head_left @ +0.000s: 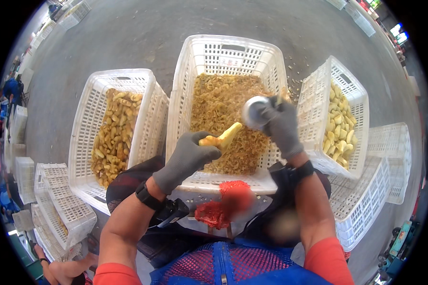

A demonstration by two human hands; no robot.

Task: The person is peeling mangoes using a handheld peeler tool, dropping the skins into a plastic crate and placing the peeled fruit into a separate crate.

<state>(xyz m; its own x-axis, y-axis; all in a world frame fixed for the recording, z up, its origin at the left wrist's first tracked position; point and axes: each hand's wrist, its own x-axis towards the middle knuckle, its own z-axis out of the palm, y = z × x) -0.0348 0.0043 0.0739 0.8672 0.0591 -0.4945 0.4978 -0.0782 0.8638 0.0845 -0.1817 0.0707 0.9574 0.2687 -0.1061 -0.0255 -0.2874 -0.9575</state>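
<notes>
My left hand (190, 154), in a grey glove, grips a knobbly yellow root-like piece (230, 134) between thumb and fingers; its far end looks smooth and pale, the near end more orange. Closed around a round, silvery, cup-like tool (256, 113) is my gloved right hand (281, 126), just right of the piece's tip. Motion blurs the tool, so its kind cannot be made out. Both hands are above a white slatted crate (179, 97) that holds a deep layer of brownish-yellow peelings (223, 95).
To the left, a white crate (150, 116) contains rough brownish-yellow pieces (116, 126). Another crate (314, 97) at the right holds paler, smoother pieces (340, 126). More crates stand at lower left (64, 190) and lower right (361, 194). Red netting (213, 213) lies between my knees.
</notes>
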